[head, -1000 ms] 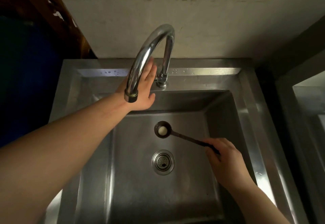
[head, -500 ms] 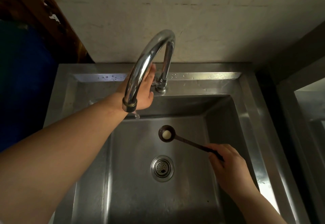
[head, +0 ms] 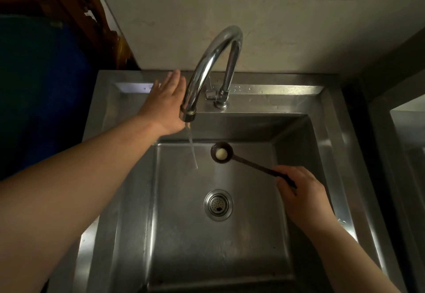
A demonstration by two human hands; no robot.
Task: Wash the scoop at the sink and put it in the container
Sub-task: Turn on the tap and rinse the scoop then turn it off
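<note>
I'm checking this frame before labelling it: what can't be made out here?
- Container: nowhere in the head view.
- Scoop handle end: hidden inside the right hand.
- Pale lump in the scoop's bowl: too small to identify.
- Tap handle: partly behind the spout.
- Left hand: palm faces away.

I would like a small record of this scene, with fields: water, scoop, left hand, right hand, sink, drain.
water: running in a thin stream from the faucet
scoop: dark, held over the basin, right of the stream, not under it; a pale round lump sits in its bowl
left hand: open, flat, beside the faucet spout, holding nothing
right hand: closed on the end of the scoop handle
sink: steel, no dishes visible in it
drain: strainer in place with a dark speck on it
</note>
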